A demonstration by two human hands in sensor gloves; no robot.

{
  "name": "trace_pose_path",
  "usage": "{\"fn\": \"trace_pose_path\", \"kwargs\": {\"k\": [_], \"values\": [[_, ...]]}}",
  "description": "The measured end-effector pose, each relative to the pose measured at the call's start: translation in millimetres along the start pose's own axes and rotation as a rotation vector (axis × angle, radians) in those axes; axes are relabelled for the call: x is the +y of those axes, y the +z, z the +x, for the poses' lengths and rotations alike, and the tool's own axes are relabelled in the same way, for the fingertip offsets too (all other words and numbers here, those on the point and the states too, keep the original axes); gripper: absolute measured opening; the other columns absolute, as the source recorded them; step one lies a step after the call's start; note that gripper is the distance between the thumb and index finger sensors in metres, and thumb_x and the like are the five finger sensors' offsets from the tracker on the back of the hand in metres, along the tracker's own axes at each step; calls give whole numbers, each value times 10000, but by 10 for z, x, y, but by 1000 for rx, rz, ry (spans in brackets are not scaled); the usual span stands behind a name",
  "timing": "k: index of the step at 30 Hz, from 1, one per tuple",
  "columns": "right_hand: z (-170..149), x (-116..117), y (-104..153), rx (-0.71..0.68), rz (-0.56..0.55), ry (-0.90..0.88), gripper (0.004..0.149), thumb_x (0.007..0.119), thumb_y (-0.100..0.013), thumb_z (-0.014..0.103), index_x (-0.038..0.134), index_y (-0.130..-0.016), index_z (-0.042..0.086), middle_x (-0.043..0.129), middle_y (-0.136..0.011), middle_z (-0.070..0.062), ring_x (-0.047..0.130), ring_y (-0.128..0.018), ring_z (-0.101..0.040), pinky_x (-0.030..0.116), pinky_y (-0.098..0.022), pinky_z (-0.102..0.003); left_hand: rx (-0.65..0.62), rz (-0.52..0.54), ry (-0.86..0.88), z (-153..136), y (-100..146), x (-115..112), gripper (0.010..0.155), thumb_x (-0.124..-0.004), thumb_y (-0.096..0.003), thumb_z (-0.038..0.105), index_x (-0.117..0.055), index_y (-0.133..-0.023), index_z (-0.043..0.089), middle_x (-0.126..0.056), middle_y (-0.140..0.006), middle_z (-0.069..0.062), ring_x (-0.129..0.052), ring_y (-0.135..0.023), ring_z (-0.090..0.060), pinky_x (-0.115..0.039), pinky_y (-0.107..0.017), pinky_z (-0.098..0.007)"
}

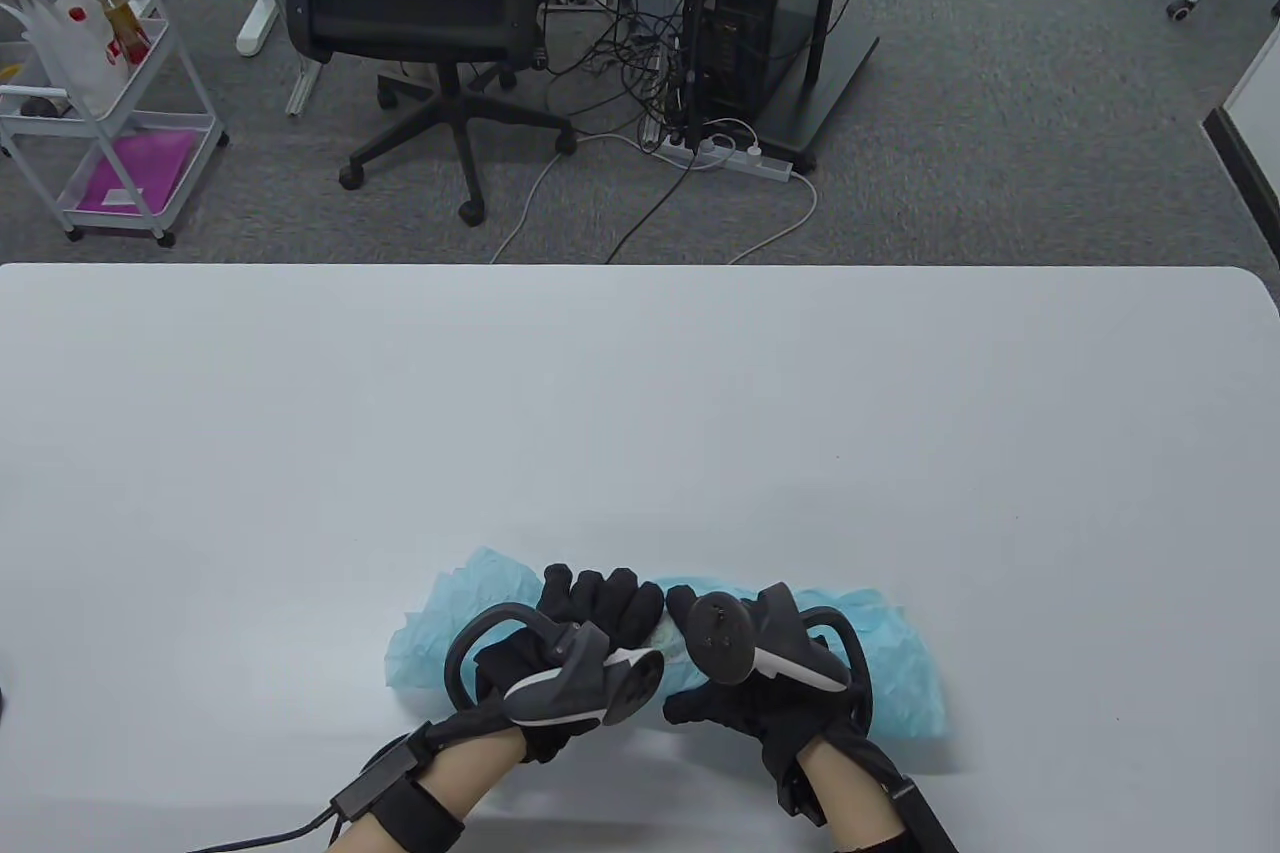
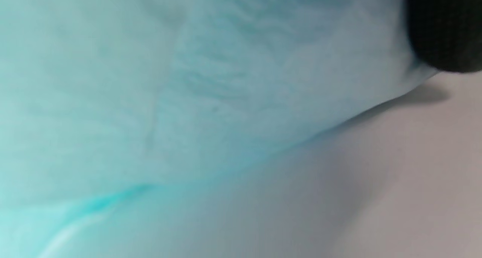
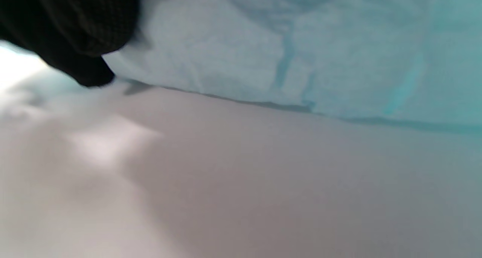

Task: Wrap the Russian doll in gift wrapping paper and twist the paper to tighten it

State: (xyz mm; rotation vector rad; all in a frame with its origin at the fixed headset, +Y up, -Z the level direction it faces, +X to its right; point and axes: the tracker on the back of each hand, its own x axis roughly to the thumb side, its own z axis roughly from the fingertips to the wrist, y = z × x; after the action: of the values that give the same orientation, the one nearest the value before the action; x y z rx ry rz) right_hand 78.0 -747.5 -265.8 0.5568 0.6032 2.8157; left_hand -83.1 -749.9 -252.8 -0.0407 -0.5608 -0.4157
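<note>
Light blue wrapping paper (image 1: 900, 668) lies as a long crumpled roll near the table's front edge. The Russian doll is hidden inside it, under my hands. My left hand (image 1: 595, 608) curls its fingers over the middle of the roll. My right hand (image 1: 705, 703) grips the roll right beside it, the two gloves almost touching. Loose paper sticks out past each hand. In the left wrist view the paper (image 2: 188, 81) fills the frame, with a gloved fingertip (image 2: 444, 32) on it. The right wrist view shows the paper (image 3: 301, 43) lying on the table and a gloved finger (image 3: 75, 32) at its edge.
The white table (image 1: 640, 413) stretches wide behind the roll. Beyond its far edge are an office chair (image 1: 420, 3), a computer tower (image 1: 745, 3) with cables, and a white cart (image 1: 110, 93) at the left.
</note>
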Motion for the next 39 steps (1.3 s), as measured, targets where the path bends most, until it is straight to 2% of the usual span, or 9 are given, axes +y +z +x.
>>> {"fn": "trace_pose_path", "kwargs": {"k": [5,9,11,15,18,21,26,32,39], "values": [[-144,3,48,-34,-4,-139,954,842,-387,604,318,-1117,282,528,-1188,11,646,-1063,-251,353,-829,-658,-26,-97,208,-45,-67,-6,1050,-819,-239,680,-262,-1051,316,-507,-1106,23,-799,-986,-230,-603,-794,-500],[9,-71,177,5,-147,115,824,741,-469,590,285,-1107,339,398,-1242,88,421,-1196,-245,237,-855,-647,17,-152,412,-169,-112,-110,1044,-794,-254,693,-249,-1050,295,-490,-1092,-3,-789,-958,-252,-598,-788,-496],[77,-66,193,1,-156,183,796,695,-498,578,235,-1105,346,343,-1253,92,386,-1208,-234,223,-861,-642,17,-181,485,-224,-128,-142,1039,-799,-259,686,-246,-1050,300,-480,-1091,0,-773,-960,-261,-585,-790,-500],[74,94,89,20,-68,209,992,767,-433,606,56,-1072,340,197,-1244,82,310,-1205,-230,215,-851,-649,-24,-204,564,-287,-134,-196,1035,-809,-263,680,-251,-1052,311,-465,-1097,3,-752,-965,-271,-565,-799,-502],[115,88,85,41,-91,262,991,783,-445,603,51,-1066,356,240,-1232,96,409,-1171,-192,278,-877,-622,-18,-165,519,-252,-95,-186,1047,-812,-257,678,-225,-1049,326,-422,-1120,14,-747,-980,-270,-553,-801,-512],[130,58,82,40,-105,253,1003,808,-426,617,127,-1093,307,363,-1220,62,551,-1119,-199,351,-876,-624,3,-55,237,-155,-36,-114,1068,-774,-247,713,-156,-1042,355,-330,-1151,51,-645,-1084,-233,-513,-830,-508],[-117,23,16,29,-24,-14,985,838,-391,622,249,-1105,285,481,-1199,32,653,-1069,-218,405,-855,-633,4,56,1,40,28,-26,1077,-765,-246,720,-117,-1034,376,-305,-1158,94,-601,-1126,-182,-484,-862,-490],[-288,73,21,-15,27,-169,984,836,-385,619,264,-1109,279,490,-1194,32,637,-1053,-224,394,-841,-638,-9,10,151,52,-39,2,1057,-808,-241,686,-186,-1038,377,-403,-1135,68,-686,-1060,-209,-545,-837,-482],[-74,-52,145,-25,-96,30,901,774,-428,596,259,-1107,303,408,-1232,19,521,-1150,-271,287,-838,-668,-30,-108,415,-137,-99,-97,1041,-801,-240,694,-247,-1048,344,-481,-1110,39,-748,-1004,-234,-584,-808,-487]]}}
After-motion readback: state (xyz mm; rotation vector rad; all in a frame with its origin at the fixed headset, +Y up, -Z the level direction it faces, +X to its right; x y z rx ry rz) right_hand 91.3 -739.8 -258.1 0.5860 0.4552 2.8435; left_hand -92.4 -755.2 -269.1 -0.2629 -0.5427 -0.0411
